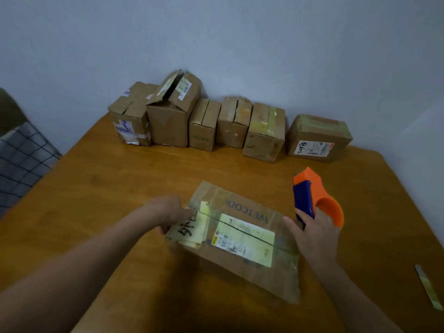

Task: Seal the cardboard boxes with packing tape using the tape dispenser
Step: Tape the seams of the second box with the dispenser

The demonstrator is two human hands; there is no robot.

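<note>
Lower centre of frame: flat cardboard box (242, 239) lying skewed on the desk (101, 188), top face up, with a pale label, "WETCODE" print and a glossy tape strip along its centre seam.

Left hand (171, 212) at the box's left end, fingers (189, 213) touching the top by the seam. It is blurred; cannot tell whether they press flat or pinch the edge.

Right hand (314, 239) at the box's right end, fingers wrapped around the blue handle of the orange tape dispenser (314, 195), which stands upright above the hand.

Lower right: loose strip of tape (428, 288) on the desk.

Upper centre, against the wall (240, 44): row of six boxes (168, 126). The second from left has its flaps raised; the rightmost sits slightly apart.

Left edge: checked fabric (21, 157).
</note>
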